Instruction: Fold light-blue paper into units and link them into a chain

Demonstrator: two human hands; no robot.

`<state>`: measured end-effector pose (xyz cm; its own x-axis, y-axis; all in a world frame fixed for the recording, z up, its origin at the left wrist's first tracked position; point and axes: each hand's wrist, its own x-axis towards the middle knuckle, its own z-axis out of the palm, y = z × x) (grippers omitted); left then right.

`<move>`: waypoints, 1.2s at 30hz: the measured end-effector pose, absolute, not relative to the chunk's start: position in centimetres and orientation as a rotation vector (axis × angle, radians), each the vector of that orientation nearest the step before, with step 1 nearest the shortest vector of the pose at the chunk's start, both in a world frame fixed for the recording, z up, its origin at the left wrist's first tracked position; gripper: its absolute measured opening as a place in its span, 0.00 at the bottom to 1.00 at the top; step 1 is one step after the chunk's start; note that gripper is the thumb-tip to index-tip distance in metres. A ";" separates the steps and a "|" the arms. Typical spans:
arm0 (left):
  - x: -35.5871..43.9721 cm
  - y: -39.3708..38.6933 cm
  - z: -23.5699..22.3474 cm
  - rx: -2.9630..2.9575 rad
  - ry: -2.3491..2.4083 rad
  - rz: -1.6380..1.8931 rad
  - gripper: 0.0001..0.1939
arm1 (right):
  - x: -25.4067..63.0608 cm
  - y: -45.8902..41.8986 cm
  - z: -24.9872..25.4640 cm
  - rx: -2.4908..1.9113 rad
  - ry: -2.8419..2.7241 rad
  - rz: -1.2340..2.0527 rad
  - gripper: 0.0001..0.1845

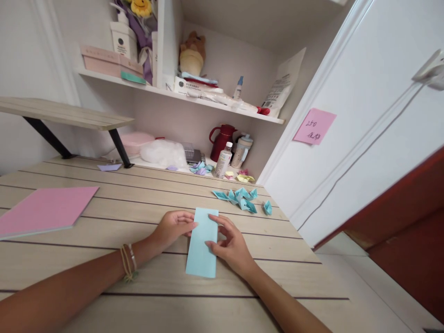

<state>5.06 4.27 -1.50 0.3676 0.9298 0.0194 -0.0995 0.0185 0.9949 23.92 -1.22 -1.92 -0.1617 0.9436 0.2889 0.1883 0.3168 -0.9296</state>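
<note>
A light blue sheet of paper (202, 252), folded into a narrow rectangle, is held between my hands just over the table. My left hand (176, 229) grips its upper left edge, the thumb on the front and the other fingers partly behind it. On the right side, my right hand (231, 243) holds the paper, with the thumb and a fingertip on its face. Beyond my right hand lie several folded blue paper boats (241, 198), and a single one (267, 207) sits apart to their right.
A stack of pink paper (48, 208) lies at the left of the slatted table (145, 303). At the back stand a clear bottle (223, 161), a red jug (222, 141) and more folded paper pieces (201, 168). A small raised shelf (65, 113) stands on black legs at back left.
</note>
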 end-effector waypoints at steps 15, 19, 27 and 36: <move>5.3 4.1 -1.2 1.234 0.926 0.976 0.14 | 23.8 -1.2 -2.0 -1.047 -1.541 0.982 0.30; 5.2 4.1 -1.2 1.246 0.929 0.967 0.15 | 23.9 -1.2 -2.1 -1.052 -1.535 0.988 0.31; 5.2 4.2 -1.4 1.234 0.925 0.957 0.15 | 23.8 -1.2 -2.0 -1.065 -1.519 0.992 0.31; 5.1 4.4 -1.7 1.249 0.889 0.951 0.16 | 23.8 -1.3 -2.0 -1.049 -1.522 0.994 0.30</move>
